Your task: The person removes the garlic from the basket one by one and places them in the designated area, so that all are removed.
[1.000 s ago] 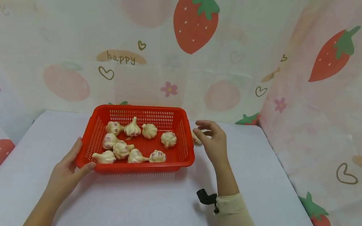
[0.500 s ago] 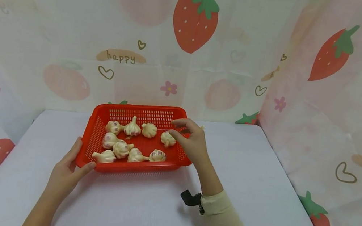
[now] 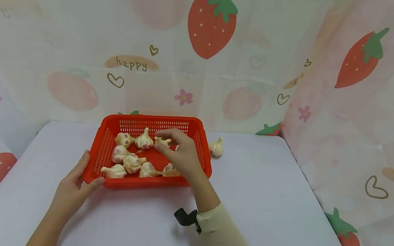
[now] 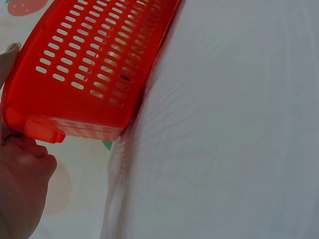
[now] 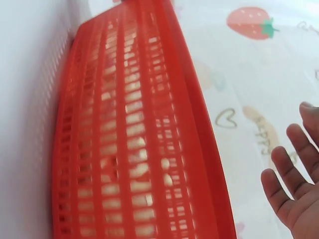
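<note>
A red plastic basket [image 3: 156,179] with slotted walls holds several garlic bulbs [image 3: 144,138]. My left hand [image 3: 71,190] grips its near left corner, thumb over the rim and fingers along the outer side. In the left wrist view the left hand [image 4: 22,184] shows at the corner of the basket [image 4: 75,99]. My right hand [image 3: 181,153] is over the basket's right half, fingers loosely bent, its fingertips overlapping a bulb in the head view. The right wrist view shows nothing between the fingers of the right hand [image 5: 296,184]. It hides part of the bulbs on the right.
One garlic bulb [image 3: 217,147] lies on the white tabletop [image 3: 265,193] just right of the basket. A strawberry-printed cloth [image 3: 246,56] hangs close behind and along the sides. A black wrist camera [image 3: 186,218] sits at the right sleeve.
My right hand has moved left, from beside the loose bulb to over the basket, uncovering that bulb on the table. The left hand and basket have stayed in place.
</note>
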A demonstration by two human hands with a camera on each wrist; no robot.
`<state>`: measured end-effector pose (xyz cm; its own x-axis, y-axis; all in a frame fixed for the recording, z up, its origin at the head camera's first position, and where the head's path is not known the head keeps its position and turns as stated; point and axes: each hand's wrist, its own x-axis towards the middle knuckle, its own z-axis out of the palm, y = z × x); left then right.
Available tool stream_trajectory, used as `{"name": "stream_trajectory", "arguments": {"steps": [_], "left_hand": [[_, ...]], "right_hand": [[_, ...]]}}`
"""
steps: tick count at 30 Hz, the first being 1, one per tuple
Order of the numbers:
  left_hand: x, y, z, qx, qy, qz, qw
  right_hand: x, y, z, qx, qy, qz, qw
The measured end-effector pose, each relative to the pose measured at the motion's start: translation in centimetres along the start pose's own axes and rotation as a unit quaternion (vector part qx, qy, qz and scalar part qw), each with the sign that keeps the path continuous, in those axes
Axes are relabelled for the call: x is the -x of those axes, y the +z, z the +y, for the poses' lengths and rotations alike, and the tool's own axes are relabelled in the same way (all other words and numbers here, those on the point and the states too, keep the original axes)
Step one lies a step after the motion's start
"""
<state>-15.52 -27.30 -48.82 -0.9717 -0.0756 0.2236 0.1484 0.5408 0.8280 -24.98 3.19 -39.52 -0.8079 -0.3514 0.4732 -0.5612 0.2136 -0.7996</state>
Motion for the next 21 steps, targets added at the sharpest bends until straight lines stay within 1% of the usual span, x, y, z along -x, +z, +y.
{"name": "stream_trajectory", "arguments": {"steps": [4,7,15,17,21], "left_hand": [[0.0,0.0,-0.2,-0.007,-0.006,-0.001,1.0],[0.1,0.0,-0.2,-0.009,-0.005,0.0,0.9999],[0.0,0.0,-0.2,-0.003,0.023,0.006,0.9997],[0.1,0.0,-0.3,0.0,0.028,0.007,0.9996],[0.0,0.0,-0.4,0.005,0.037,0.009,0.9993]], "right_hand": [[-0.6,1.7,-0.5,0.006,0.001,-0.023,0.9997],[-1.1,3.1,-0.7,-0.002,0.008,-0.037,0.9993],[-2.7,6.1,-1.0,-0.003,0.002,-0.084,0.9964],[-3.0,6.8,-0.9,0.001,0.019,-0.094,0.9954],[-3.3,8.2,-0.4,0.013,0.069,-0.112,0.9912]]}}
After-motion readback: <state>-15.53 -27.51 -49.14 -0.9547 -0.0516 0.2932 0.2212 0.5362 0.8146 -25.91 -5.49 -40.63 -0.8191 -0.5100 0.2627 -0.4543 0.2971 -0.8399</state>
